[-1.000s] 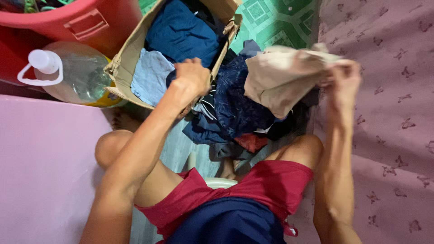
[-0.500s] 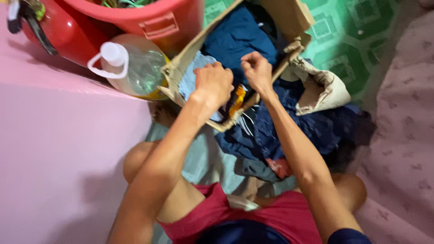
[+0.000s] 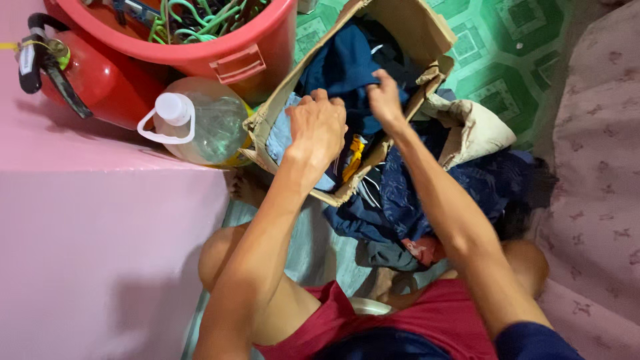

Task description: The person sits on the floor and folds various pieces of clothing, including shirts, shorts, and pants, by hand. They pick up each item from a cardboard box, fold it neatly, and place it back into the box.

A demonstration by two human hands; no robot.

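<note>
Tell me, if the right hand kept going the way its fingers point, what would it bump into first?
Probably the dark blue clothes packed in the cardboard box. The right hand already reaches into them, fingers pointing up the picture. Depth is hard to judge from above.

The left hand [image 3: 319,128] shows only its back, so its fingers curl out of sight into the clothes in the box [image 3: 407,30]; whether they grip anything cannot be told; the right hand [image 3: 385,100] hides its fingertips in the dark blue cloth [image 3: 347,63]; the box's far corner is cut by the top edge; the tub [image 3: 220,50] and the extinguisher [image 3: 87,73] are cropped too; the bottle [image 3: 203,123] covers the box's left side.
</note>
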